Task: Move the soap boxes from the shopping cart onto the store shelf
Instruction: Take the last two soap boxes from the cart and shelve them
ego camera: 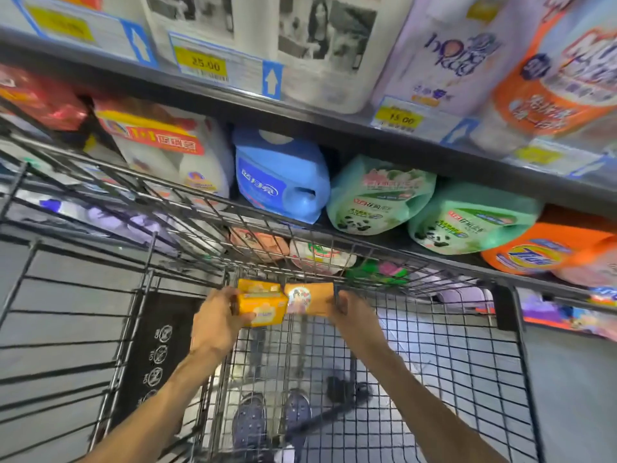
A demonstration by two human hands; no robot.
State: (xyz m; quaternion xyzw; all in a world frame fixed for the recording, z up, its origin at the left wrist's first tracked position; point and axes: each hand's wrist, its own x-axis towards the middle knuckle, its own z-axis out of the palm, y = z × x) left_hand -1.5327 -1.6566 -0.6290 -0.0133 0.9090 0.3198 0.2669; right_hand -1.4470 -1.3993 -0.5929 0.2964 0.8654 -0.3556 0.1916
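Observation:
Inside the wire shopping cart (434, 345), near its front wall, my left hand (218, 320) grips a yellow-orange soap box (265, 305). Right beside it, my right hand (350, 310) holds a second orange soap box (310, 300) with a round picture on its face. The two boxes touch side by side, lifted above the cart's mesh floor. The store shelf (334, 125) rises just beyond the cart, packed with detergent.
On the shelf stand a blue detergent jug (280, 175), two green refill pouches (377, 195), an orange Tide pack (534, 252) and tissue packs above. Yellow price tags line the shelf edges. My shoes (270, 426) show through the cart floor.

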